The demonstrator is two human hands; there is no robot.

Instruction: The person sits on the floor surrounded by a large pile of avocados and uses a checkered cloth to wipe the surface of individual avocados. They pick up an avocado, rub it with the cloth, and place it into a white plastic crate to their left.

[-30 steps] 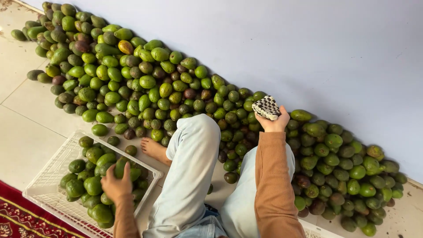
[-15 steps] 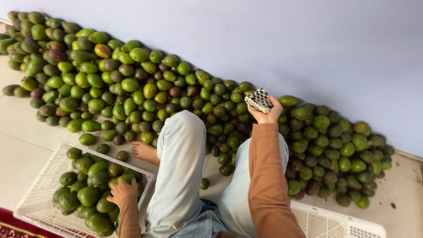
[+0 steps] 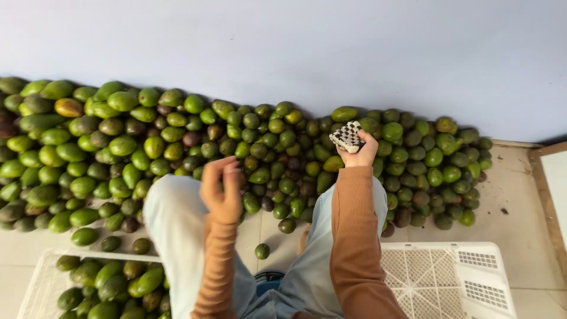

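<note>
Checkered cloth point(image 3: 347, 136), black and white and bunched into a small wad, sits in my right hand point(image 3: 358, 155) at about one o'clock from the middle of my view. The fingers of that hand are curled round it from below and hold it tight, with the wad pressed up over the heap of avocados point(image 3: 177, 142) and an orange-brown sleeve point(image 3: 354, 236) running back toward me at five o'clock.

My left hand point(image 3: 222, 190) hangs at about nine o'clock from the cloth, well apart from it, above my left knee. Its fingers are loosely bent and spread; I see nothing held in them and they touch no fruit. The hand is a little blurred, so I cannot tell more of the fingertips.

Below both hands my legs in pale blue trousers point(image 3: 177, 236) spread outward, and between the knees at six o'clock one lone avocado point(image 3: 262, 251) lies on the tiled floor point(image 3: 520, 201), with another just above it at the heap's edge.

Round all this the heap runs along the foot of a pale wall point(image 3: 283, 47), from nine o'clock across to two o'clock, mostly green with some dark and a few yellowish ones.

At seven o'clock a white plastic crate point(image 3: 35, 289) holds more green avocados. At five o'clock a second white crate point(image 3: 437, 277) shows its latticed bottom.
</note>
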